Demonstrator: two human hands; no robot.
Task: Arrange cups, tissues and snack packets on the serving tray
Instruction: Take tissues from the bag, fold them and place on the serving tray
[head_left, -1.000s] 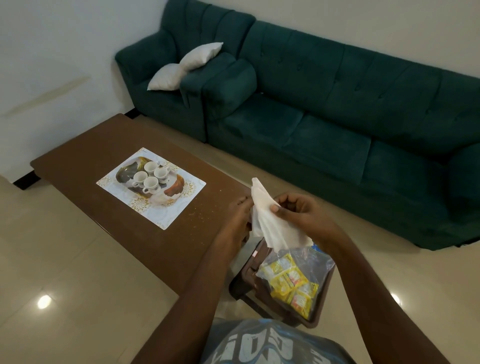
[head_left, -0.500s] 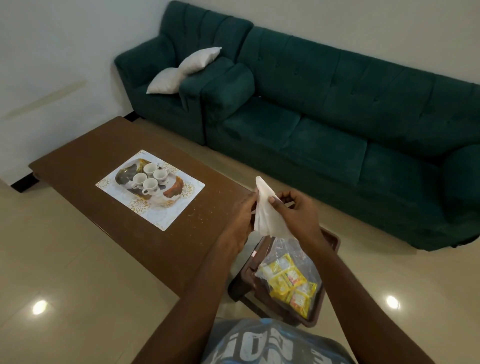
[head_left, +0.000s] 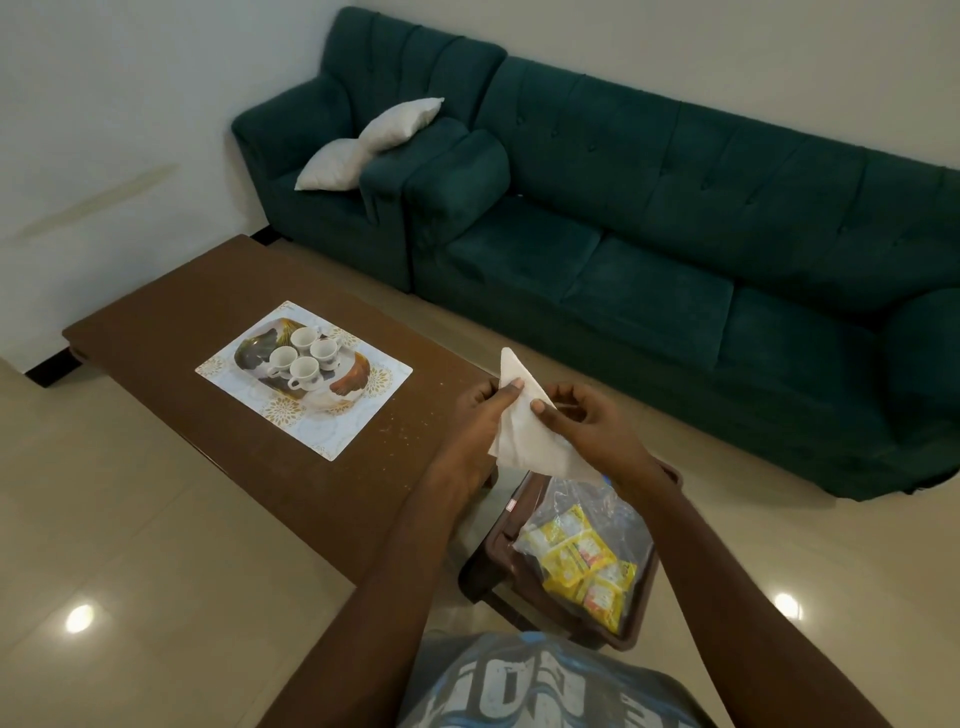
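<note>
4 white cups (head_left: 303, 356) sit clustered at the middle of the patterned serving tray (head_left: 363, 415), which lies near the middle of the brown table (head_left: 171, 312), and nothing else is on it yet. What has changed over the last second is in our hands: the white tissue (head_left: 524, 441), which hung loosely a moment ago, is now folded into a clean triangle with its point up. We have also raised it a little, away from the brown stool (head_left: 501, 551) beside the table's near corner. Our left hand (head_left: 480, 415) pinches the tissue's left edge with the thumb on top, and our right hand (head_left: 587, 426) pinches the right slope, both closed on the paper. On the stool, the clear bag of yellow snack packets (head_left: 587, 556) lies untouched below our wrists. We judge that the fold is about finished, so the tissue is ready to go onto a bare part of the tray beside the cups. That leaves any further tissues and the packets to come. 1 risk is that the thin paper springs open when we release it.
</note>
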